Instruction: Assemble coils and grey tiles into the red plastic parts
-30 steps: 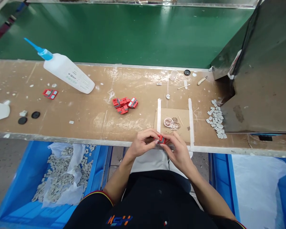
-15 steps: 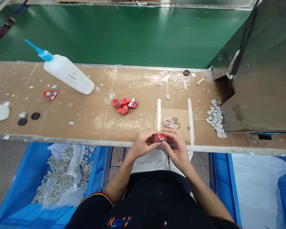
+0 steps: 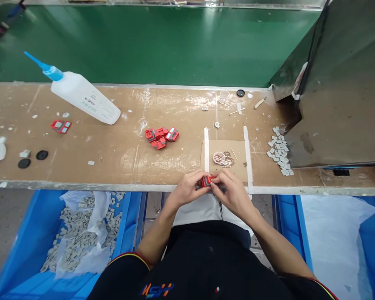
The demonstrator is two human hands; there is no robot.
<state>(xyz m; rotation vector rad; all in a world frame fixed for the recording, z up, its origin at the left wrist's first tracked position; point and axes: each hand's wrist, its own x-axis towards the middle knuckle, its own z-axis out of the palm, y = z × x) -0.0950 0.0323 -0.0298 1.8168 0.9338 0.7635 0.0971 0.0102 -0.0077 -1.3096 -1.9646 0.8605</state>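
Between my hands, over the bench's front edge, is a small red and grey toy car part (image 3: 206,181). My left hand (image 3: 189,188) pinches it from the left. The fingers of my right hand (image 3: 229,188) are closed on its right end. Just beyond them, a small round dish (image 3: 219,158) sits on a taped cardboard piece (image 3: 237,146), beside a brown smear and a thin stick (image 3: 234,154). Farther left lies a cluster of similar red parts (image 3: 158,137), and one more red part (image 3: 61,126) rests near the bottle.
A white squeeze bottle (image 3: 86,98) with a blue nozzle lies on the bench. Small grey pieces (image 3: 280,152) are piled beside a dark metal box (image 3: 340,91) at right. Blue bins (image 3: 21,250) stand below the bench. Beyond is a green surface (image 3: 162,46).
The red part has turned a little in my fingers, and my right hand's grip has shifted to its right end. The whole view has moved slightly.
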